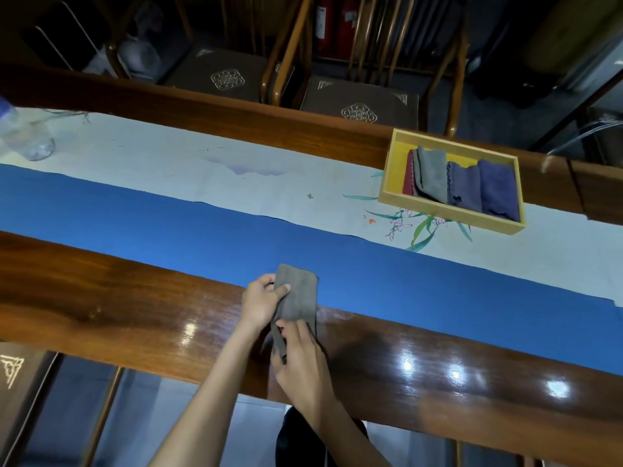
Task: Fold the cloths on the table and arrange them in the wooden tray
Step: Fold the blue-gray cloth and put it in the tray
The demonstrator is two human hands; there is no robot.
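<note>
Cloth in work: a grey folded cloth (pixel 298 294), a narrow rectangle, lies at the near side of the bench. Its far end is on the blue runner and its near end is over the bare wood.
Left hand: the left hand (pixel 263 299) grips the cloth's left edge, with the thumb on top and the fingers curled behind.
Right hand: the right hand (pixel 300 360) pinches the near end of the same cloth, where a loose layer folds down.
Hands together: the hands are close to each other, both clamped on the one cloth.
Tray: a rectangular pale wooden tray (pixel 448 210) with a yellow floor sits at the far right of the bench, well apart from the hands. It rests partly on the white runner and partly on wood.
Tray contents: four folded cloths stand side by side, touching: a dark red cloth (pixel 408 178), a light grey cloth (pixel 431 173), a grey-violet cloth (pixel 463 187) and a blue-violet cloth (pixel 497 187).
Bench: a long glossy dark brown wooden bench (pixel 101 298) that reflects ceiling lights.
Runners: a plain blue fabric runner (pixel 168 224) lies lengthwise. Beside it on the far side is a white runner painted with flowers and leaves (pixel 202 170).
Bottle: a clear plastic bottle (pixel 25 133) stands on the white runner at the far left.
Beyond the bench: two wooden chairs with brown patterned seat cushions (pixel 360 106).
</note>
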